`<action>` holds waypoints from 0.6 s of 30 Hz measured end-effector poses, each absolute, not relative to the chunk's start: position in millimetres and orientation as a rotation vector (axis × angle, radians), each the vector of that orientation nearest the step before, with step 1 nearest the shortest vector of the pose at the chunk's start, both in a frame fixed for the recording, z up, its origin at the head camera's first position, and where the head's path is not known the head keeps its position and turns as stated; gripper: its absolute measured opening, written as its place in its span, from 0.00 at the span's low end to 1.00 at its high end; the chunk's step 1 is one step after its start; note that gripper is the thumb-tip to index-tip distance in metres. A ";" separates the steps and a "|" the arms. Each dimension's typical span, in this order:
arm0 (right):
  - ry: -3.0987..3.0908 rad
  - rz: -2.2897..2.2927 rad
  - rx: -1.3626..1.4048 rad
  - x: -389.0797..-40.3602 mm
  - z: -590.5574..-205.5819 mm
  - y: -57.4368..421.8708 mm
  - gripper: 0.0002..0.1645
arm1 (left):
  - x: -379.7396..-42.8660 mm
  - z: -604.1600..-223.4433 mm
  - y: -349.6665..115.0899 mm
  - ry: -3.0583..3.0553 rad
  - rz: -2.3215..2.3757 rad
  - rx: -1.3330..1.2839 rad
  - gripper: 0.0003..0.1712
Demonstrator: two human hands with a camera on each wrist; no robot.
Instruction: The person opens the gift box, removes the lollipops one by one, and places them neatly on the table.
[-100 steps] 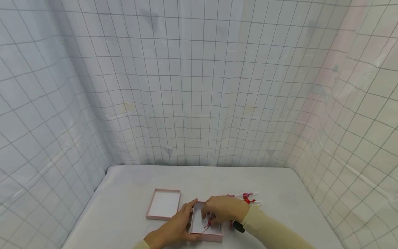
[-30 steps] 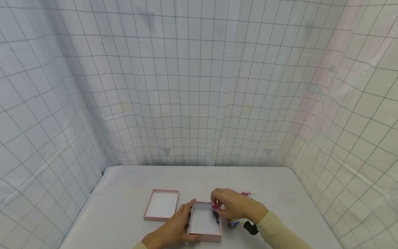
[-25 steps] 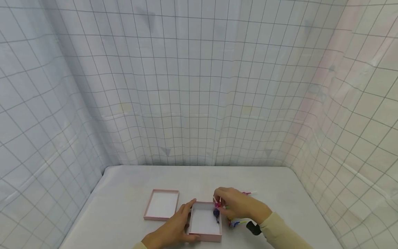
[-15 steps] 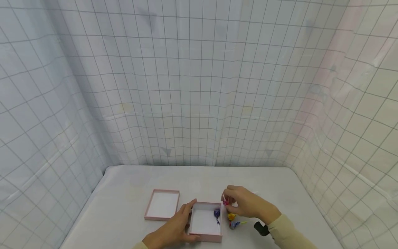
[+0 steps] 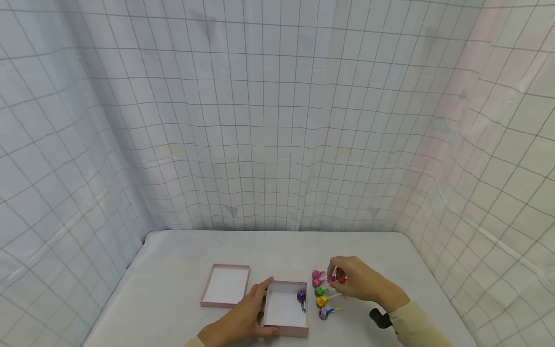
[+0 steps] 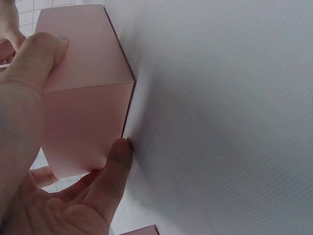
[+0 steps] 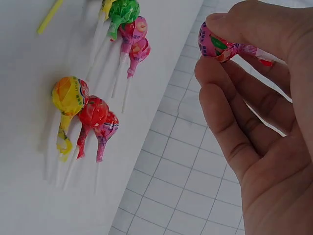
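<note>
My left hand (image 5: pixel 244 315) grips the left side of an open pink box (image 5: pixel 292 331), with the thumb against its front wall and the fingers round the far side. Inside, a purple lollipop (image 5: pixel 301 296) lies along the right wall. To the right of the box, my right hand (image 5: pixel 360 278) pinches a pink-and-purple lollipop (image 7: pixel 215 44) by its candy head between thumb and fingertips, clear above the table. Below it on the table are several wrapped lollipops, among them a green one (image 7: pixel 124 11), a yellow one (image 7: pixel 69 95) and a red one (image 7: pixel 93 112).
The box lid (image 5: pixel 224 285), pink-rimmed and white inside, lies to the left of the box. A blue lollipop (image 5: pixel 323 313) is the nearest of the column beside the box. White gridded curtains (image 5: pixel 277 144) enclose the white table (image 5: pixel 173 270) at the back and sides.
My right hand has moved right, from the box's right edge to over the lollipops, still pinching the pink one. The purple lollipop stays in the box. My left hand keeps its place.
</note>
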State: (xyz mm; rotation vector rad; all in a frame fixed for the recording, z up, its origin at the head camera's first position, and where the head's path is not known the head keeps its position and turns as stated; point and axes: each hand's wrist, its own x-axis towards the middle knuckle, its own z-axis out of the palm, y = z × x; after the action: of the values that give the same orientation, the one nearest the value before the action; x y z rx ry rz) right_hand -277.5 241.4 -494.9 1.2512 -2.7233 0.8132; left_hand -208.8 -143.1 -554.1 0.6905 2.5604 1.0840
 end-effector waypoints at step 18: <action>-2.754 1.067 1.212 -273.4 -518.4 276.3 0.16 | -209.6 -554.5 -143.0 2.565 1.058 0.674 0.76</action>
State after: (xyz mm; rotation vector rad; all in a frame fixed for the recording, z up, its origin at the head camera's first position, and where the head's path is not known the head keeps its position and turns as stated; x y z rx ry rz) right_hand -273.4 276.3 -518.4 1.2120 -2.7539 1.0671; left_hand -209.6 -143.0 -554.5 0.6743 2.5652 1.0579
